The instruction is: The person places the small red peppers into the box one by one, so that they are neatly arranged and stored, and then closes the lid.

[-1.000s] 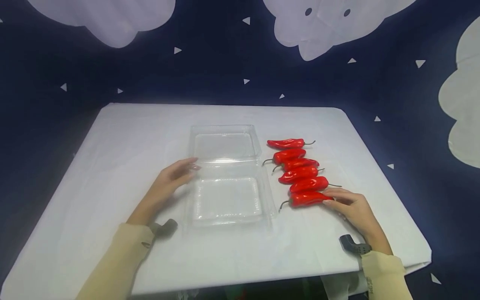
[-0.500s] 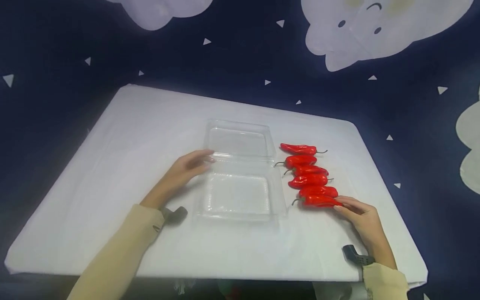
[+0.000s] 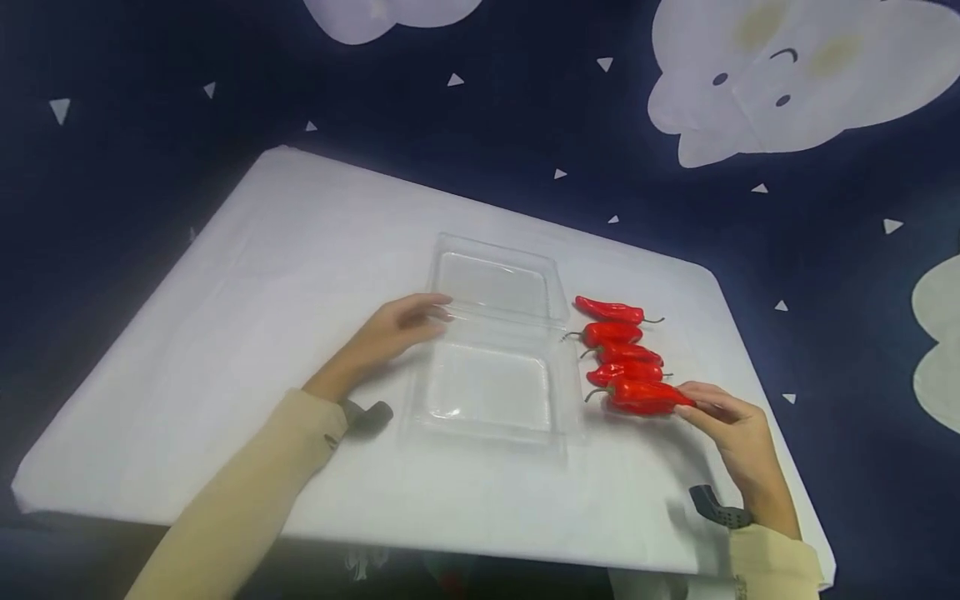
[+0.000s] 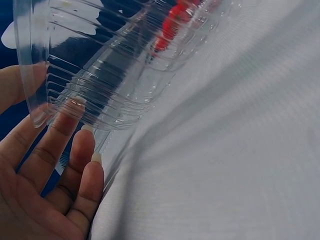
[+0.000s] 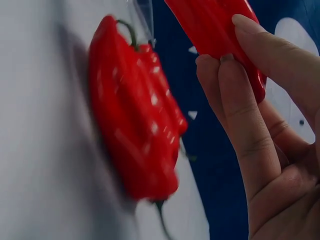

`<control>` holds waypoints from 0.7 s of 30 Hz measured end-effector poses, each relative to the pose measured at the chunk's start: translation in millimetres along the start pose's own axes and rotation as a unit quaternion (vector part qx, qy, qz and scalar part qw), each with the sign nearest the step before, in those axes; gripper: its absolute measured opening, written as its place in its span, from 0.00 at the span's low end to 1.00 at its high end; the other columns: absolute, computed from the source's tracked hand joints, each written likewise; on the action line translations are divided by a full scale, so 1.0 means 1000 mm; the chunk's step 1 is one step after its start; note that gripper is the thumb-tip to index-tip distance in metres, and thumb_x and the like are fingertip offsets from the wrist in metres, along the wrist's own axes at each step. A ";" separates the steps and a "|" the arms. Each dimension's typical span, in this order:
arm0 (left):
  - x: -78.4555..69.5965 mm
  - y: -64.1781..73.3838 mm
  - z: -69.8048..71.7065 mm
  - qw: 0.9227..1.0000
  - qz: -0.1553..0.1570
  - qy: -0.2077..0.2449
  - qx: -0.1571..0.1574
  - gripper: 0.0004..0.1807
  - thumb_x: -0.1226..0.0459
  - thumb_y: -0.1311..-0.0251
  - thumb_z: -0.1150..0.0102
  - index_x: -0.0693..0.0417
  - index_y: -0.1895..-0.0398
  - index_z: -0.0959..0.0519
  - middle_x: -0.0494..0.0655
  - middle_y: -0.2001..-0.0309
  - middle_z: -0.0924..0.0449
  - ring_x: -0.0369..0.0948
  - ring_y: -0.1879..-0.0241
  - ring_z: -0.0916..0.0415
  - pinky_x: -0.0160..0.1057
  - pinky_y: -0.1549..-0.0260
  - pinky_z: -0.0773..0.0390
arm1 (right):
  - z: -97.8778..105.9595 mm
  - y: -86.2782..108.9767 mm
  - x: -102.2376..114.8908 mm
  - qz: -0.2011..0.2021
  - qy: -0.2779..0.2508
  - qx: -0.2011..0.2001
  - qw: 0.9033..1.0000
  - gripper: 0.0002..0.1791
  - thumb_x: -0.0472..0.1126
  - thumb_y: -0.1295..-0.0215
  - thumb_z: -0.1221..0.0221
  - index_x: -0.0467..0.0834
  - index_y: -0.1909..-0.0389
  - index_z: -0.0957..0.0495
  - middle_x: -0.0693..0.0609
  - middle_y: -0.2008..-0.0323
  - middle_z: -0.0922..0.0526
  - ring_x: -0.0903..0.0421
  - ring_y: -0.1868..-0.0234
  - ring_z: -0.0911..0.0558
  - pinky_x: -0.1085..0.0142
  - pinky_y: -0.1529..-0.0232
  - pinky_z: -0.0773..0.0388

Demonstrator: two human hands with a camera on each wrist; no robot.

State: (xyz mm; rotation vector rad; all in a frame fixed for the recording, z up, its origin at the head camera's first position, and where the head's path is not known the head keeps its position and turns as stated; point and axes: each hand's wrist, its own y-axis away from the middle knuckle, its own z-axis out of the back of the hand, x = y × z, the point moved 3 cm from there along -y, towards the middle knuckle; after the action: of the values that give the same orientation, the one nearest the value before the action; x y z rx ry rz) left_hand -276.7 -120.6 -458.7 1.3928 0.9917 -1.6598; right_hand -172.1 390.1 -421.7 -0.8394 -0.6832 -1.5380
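My left hand (image 3: 397, 329) holds the left edge of a clear plastic clamshell container (image 3: 487, 387), which lies spread open with its lid half at the far side. In the left wrist view, thumb and fingers lie on either side of its ridged plastic wall (image 4: 112, 97). A red chili pepper (image 3: 648, 398) is pinched by its pointed tip between the thumb and fingers of my right hand (image 3: 731, 429), its green stem pointing left. The right wrist view shows this pepper (image 5: 215, 25) raised above the others. Several more red peppers (image 3: 613, 311) lie in a column right of the container.
A white cloth covers the table (image 3: 247, 333). Behind it hangs a dark blue backdrop (image 3: 517, 108) with white clouds and small triangles. Dark wrist devices (image 3: 720, 508) sit at both wrists.
My right hand has lifted the nearest pepper off the table; it now overlaps the pepper behind it. The head view has turned and tilted. My left hand stays at the container's edge.
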 end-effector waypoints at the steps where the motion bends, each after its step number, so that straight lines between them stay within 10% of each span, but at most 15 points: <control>1: 0.000 0.000 0.000 1.000 -0.002 -0.001 0.000 0.27 0.60 0.30 0.37 0.50 0.29 0.27 0.48 0.41 0.18 0.44 0.37 0.25 0.48 0.33 0.30 | -0.001 -0.002 0.005 0.001 -0.010 0.002 1.000 0.24 0.41 0.38 0.28 0.35 0.43 0.17 0.50 0.47 0.16 0.61 0.45 0.19 0.77 0.50 0.22; 21: -0.002 0.002 0.000 1.000 -0.009 -0.017 -0.006 0.26 0.59 0.30 0.37 0.49 0.30 0.26 0.42 0.40 0.18 0.48 0.35 0.26 0.52 0.34 0.30 | -0.094 -0.031 0.113 0.093 -0.035 0.096 0.990 0.18 0.39 0.38 0.28 0.38 0.48 0.14 0.50 0.46 0.17 0.55 0.52 0.14 0.67 0.53 0.16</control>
State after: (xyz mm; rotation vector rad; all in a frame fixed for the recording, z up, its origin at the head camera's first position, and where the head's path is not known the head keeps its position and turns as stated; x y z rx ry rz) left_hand -274.2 -121.3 -456.8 1.3470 0.9951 -1.6828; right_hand -220.6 253.6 -381.3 -0.7916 -0.7695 -1.2596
